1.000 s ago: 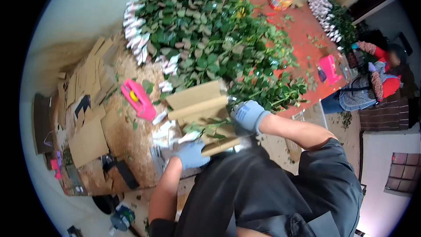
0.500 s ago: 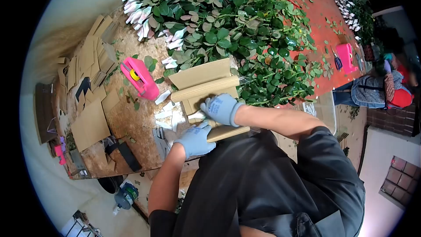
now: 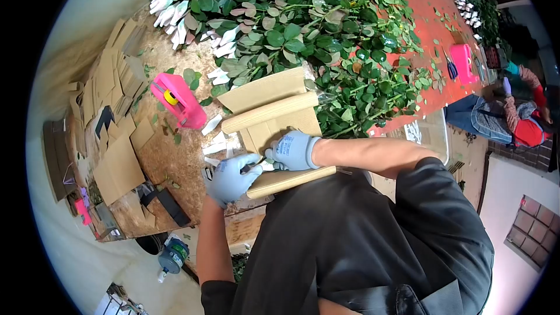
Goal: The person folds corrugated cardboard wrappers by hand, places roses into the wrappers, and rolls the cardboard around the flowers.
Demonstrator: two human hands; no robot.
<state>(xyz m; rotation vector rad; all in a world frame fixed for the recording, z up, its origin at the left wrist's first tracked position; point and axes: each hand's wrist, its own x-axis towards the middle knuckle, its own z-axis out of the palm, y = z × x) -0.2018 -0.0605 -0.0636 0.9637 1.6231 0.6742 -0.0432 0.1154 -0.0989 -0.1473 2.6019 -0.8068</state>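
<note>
An open piece of folded cardboard [image 3: 268,108] lies at the table's front edge, with rolled ridges along its far and near sides. My right hand [image 3: 291,150], in a grey-blue glove, rests inside it with fingers curled around something partly hidden, near a white-wrapped flower head [image 3: 266,165]. At the cardboard's left end my left hand [image 3: 230,178], gloved alike, has thumb and fingers bent apart beside that flower head. Small white paper pieces [image 3: 217,143] lie just beyond my left hand. A pink tape dispenser [image 3: 179,102] stands to the left.
Leafy stems with white-wrapped heads [image 3: 280,29] cover the table's far side. Cardboard sheets [image 3: 119,166] are stacked at left. On the red tabletop [image 3: 431,23] stands another pink dispenser [image 3: 462,64]. A co-worker [image 3: 501,116] is at far right; a water jug [image 3: 174,255] sits below.
The stem seen in the cardboard earlier is now mostly hidden. My right hand has come left into the cardboard, and my left hand has shifted left, off the near ridge.
</note>
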